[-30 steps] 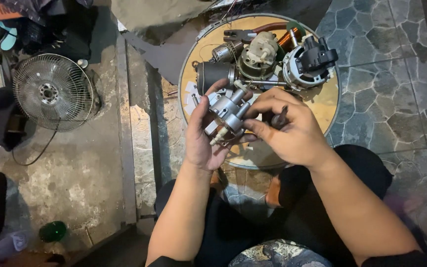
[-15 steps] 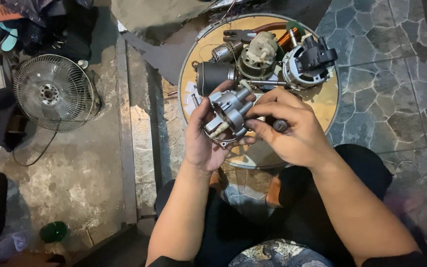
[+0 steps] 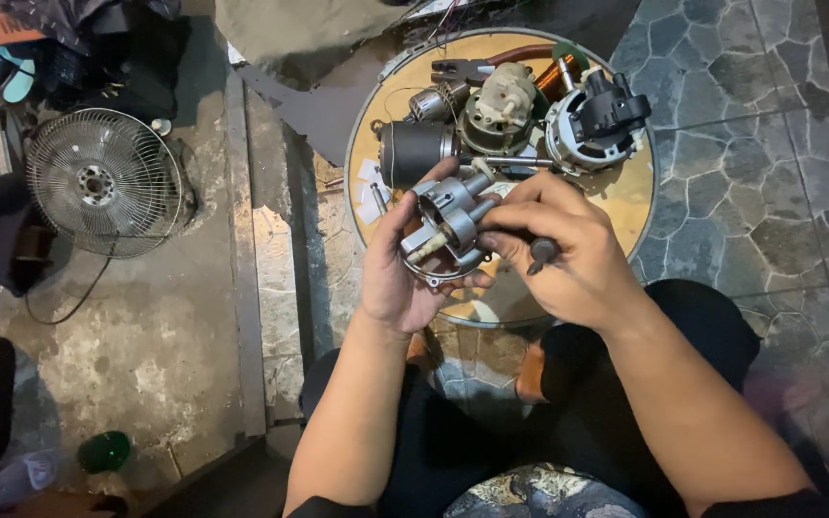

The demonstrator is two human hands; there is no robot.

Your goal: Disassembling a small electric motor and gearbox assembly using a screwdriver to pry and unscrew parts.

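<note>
My left hand (image 3: 397, 278) cradles a grey metal motor housing (image 3: 448, 223) with a round opening and a short shaft, held over the near part of a round wooden tray (image 3: 637, 197). My right hand (image 3: 568, 251) grips a dark-handled tool (image 3: 541, 251) whose tip presses against the right side of the housing. On the tray beyond my hands lie a dark cylindrical motor (image 3: 413, 151), a pale motor body (image 3: 501, 107), a white ring-shaped motor with a black cap (image 3: 592, 123) and pliers (image 3: 462, 69).
A fan grille (image 3: 103, 182) with its cable lies on the concrete floor to the left. Bags and clutter (image 3: 59, 48) fill the top left corner. A green round object (image 3: 105, 451) sits at lower left. Stone tiles (image 3: 750, 115) cover the right side.
The housing has turned in my left hand, its round opening now facing up. My right hand has shifted slightly, keeping the tool against the part.
</note>
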